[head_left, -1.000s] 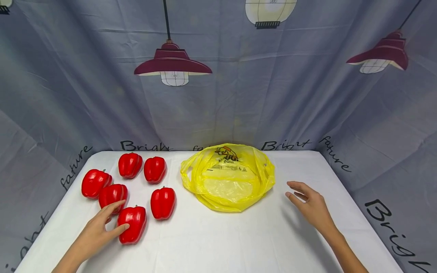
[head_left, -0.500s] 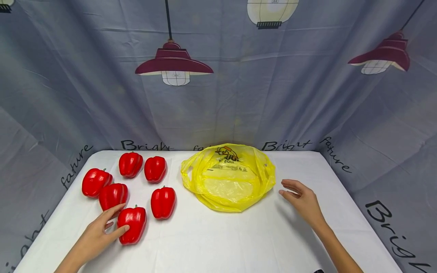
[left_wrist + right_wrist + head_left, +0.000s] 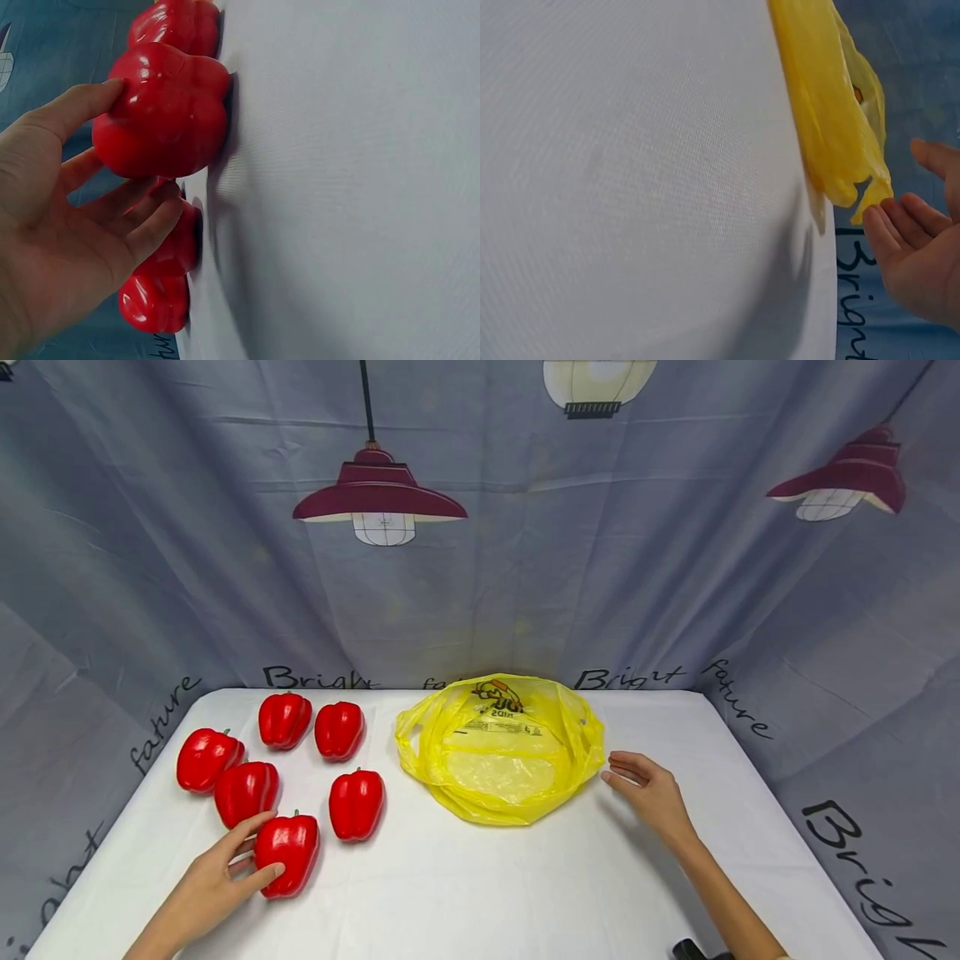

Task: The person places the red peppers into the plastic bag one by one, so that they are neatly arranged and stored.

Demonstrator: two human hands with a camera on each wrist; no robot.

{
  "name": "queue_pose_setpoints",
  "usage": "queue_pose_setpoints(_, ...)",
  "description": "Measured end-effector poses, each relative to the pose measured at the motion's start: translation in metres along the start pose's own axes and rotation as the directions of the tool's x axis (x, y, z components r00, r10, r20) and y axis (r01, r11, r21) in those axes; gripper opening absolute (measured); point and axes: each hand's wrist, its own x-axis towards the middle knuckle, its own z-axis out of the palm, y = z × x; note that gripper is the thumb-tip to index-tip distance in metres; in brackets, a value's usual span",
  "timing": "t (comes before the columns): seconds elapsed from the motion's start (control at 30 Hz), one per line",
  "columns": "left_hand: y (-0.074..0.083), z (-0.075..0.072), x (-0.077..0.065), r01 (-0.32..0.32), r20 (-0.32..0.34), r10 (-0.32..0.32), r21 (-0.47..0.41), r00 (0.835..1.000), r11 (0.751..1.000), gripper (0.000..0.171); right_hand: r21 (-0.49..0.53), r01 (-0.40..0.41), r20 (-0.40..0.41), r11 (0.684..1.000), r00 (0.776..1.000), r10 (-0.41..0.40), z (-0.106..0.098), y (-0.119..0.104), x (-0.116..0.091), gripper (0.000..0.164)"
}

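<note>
My left hand (image 3: 202,891) is around the nearest red bell pepper (image 3: 288,853), thumb on its near side and fingers on its far left side. In the left wrist view, the thumb lies on that pepper's glossy skin; part of the index finger is hidden behind it. The pepper sits on the white cloth. My right hand (image 3: 651,795) hovers with relaxed fingers at the right side of a yellow plastic bag (image 3: 502,777), whose mouth is spread wide. In the right wrist view, the fingertips are right at a drooping corner of the bag (image 3: 832,112), palm up.
Several more red bell peppers stand on the left of the white-covered table (image 3: 480,902), one (image 3: 246,793) close behind the left fingers and another (image 3: 357,805) to the right. A grey-blue curtain (image 3: 480,568) surrounds the table. A black object (image 3: 688,950) shows beside the right forearm.
My right hand has moved left, up to the bag's edge. The left hand has closed in slightly around the nearest pepper, which stays in place. A black object has come into view near the right forearm.
</note>
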Motion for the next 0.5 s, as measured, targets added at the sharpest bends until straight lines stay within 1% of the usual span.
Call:
queue_pose_setpoints(0.1,0.0,0.0,0.0,0.016,0.011,-0.016,-0.03,1.0,0.999,0.088,0.009,-0.038,0.013,0.999,0.999,0.038,0.002,0.0,0.001,0.05)
queue_pose_setpoints(0.3,-0.002,0.001,0.0,0.047,0.042,-0.043,-0.106,0.998,0.993,0.087,0.063,-0.045,0.046,0.997,0.998,0.043,0.007,0.0,0.005,0.051)
queue_pose_setpoints(0.4,-0.003,0.002,0.0,0.059,0.056,-0.052,-0.136,0.997,0.989,0.086,0.061,-0.068,0.043,0.996,0.997,0.066,0.011,-0.001,0.007,0.054)
queue_pose_setpoints(0.5,-0.004,0.003,0.001,0.074,0.059,-0.066,-0.144,0.996,0.987,0.086,0.034,-0.116,0.03,0.993,0.993,0.115,0.013,-0.001,0.008,0.058)
